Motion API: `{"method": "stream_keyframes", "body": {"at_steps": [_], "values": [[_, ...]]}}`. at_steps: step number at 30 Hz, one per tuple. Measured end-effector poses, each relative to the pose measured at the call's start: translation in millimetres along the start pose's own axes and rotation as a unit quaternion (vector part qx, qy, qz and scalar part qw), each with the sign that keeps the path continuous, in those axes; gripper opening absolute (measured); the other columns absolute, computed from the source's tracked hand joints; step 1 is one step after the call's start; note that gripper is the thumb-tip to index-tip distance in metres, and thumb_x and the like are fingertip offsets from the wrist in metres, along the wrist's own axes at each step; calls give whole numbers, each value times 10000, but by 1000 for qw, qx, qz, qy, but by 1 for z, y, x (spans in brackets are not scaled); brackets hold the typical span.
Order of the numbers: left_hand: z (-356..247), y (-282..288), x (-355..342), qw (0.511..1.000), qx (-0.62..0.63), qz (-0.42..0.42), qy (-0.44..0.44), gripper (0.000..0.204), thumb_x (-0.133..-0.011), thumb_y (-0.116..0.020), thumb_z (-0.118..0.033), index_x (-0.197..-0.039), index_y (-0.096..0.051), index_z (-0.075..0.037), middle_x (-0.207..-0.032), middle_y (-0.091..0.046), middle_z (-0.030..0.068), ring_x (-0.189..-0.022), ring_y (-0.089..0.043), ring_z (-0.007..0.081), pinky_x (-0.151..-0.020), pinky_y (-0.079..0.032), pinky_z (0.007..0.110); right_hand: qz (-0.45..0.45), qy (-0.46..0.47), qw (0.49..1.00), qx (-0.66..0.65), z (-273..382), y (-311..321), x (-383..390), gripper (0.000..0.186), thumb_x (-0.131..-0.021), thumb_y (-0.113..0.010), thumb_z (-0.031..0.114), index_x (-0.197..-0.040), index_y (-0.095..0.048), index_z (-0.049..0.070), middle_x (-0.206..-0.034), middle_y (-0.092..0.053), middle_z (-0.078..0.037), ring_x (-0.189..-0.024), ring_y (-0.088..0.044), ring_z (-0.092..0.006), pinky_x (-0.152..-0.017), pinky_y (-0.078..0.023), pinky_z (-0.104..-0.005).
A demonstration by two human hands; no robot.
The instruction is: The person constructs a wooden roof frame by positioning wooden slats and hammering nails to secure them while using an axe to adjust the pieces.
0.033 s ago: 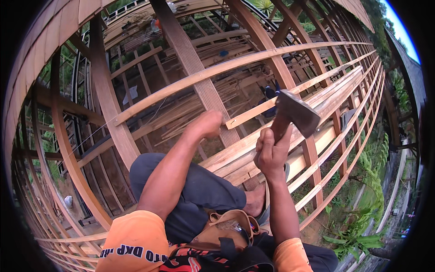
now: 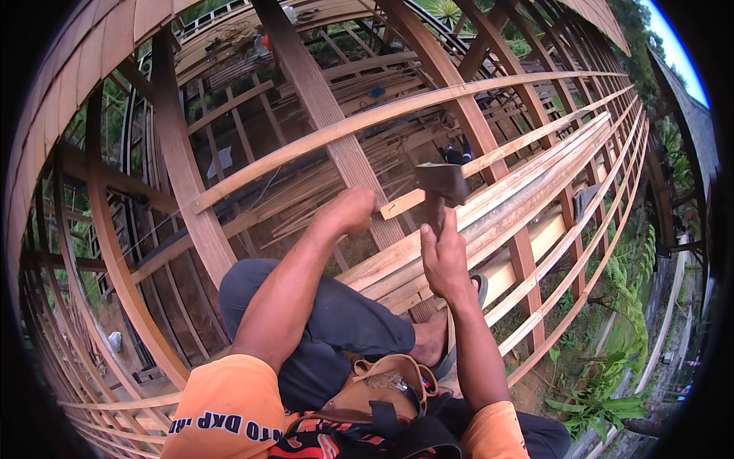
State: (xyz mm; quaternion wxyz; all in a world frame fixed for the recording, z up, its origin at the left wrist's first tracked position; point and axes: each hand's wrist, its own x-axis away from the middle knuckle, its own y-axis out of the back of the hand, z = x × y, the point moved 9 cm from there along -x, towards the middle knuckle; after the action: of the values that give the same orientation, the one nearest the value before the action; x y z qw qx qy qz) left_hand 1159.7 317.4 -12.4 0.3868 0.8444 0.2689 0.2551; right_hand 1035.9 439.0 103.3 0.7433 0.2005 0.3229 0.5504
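My right hand [image 2: 445, 264] grips the handle of a hatchet [image 2: 443, 182], its broad dark head raised over a wooden batten [image 2: 489, 161]. The batten's near end lies on a sloping brown rafter [image 2: 359, 164]. My left hand [image 2: 354, 210] is closed at that rafter, just left of the batten end. Its fingers curl away from view, so what they hold, if anything, is hidden.
Another long batten [image 2: 306, 141] crosses the rafters farther up. A bundle of loose battens [image 2: 520, 206] lies at right, by my sandalled foot [image 2: 433, 336]. A tan tool pouch [image 2: 382, 382] hangs at my waist. Wide gaps between the rafters open onto stacked timber below.
The hatchet and my right hand have swung left and slightly down, bringing the head closer to the batten end. My left hand stays in place.
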Motion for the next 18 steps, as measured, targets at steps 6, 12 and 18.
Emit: {"method": "stream_keyframes", "body": {"at_steps": [6,12,18], "values": [[8,-4,2,1000,-12,-20,-8,344,-636,-588,51,-946,-727,-5,-889,-674,250,-906,-666,414,-765,-531,466,148,-201,967,-47,-20,-1,12,228,-999,-532,166,-1122,-442,-3,-743,-625,-240,-734,-652,-444,-654,-487,-478],[2,2,3,1000,-18,-8,-4,310,-648,-601,38,-928,-727,-5,-900,-680,241,-902,-662,415,-765,-531,468,-180,92,912,-357,54,77,0,397,-1056,-485,188,-1388,-324,41,-836,-509,-78,-621,-507,-128,-560,-467,-276],[-1,1,3,1000,-11,-18,-17,299,-655,-608,21,-930,-724,-2,-893,-677,249,-881,-661,420,-761,-533,468,246,-174,951,66,-32,-45,12,310,-988,-544,188,-1134,-422,-57,-941,-611,-417,-982,-552,-603,-789,-463,-573]]}}
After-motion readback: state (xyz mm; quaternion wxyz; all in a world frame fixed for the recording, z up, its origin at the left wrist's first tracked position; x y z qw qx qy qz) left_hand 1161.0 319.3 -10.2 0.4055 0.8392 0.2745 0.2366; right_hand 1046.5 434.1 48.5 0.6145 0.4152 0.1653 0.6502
